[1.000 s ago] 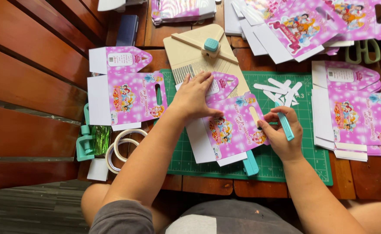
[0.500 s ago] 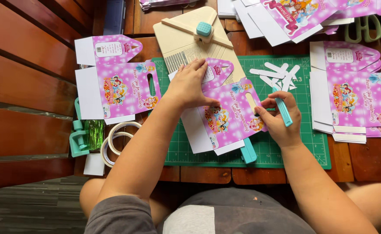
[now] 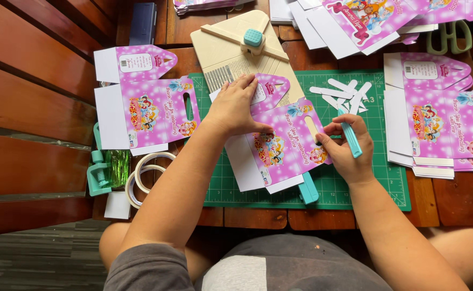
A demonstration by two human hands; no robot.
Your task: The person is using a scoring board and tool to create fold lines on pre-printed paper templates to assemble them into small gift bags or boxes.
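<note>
Left hand [image 3: 236,105] presses flat and open on the pink box cutout [image 3: 285,143] so it won't slide on the green mat [image 3: 376,183], while right hand [image 3: 344,148], just beside it, grips a teal knife [image 3: 350,139] at the handle slot.

A flat pink-and-white gift box blank [image 3: 285,143] lies centre on the green mat; a matching blank [image 3: 150,110] lies left, a stack of blanks [image 3: 441,126] right, more blanks [image 3: 365,19] above.
</note>
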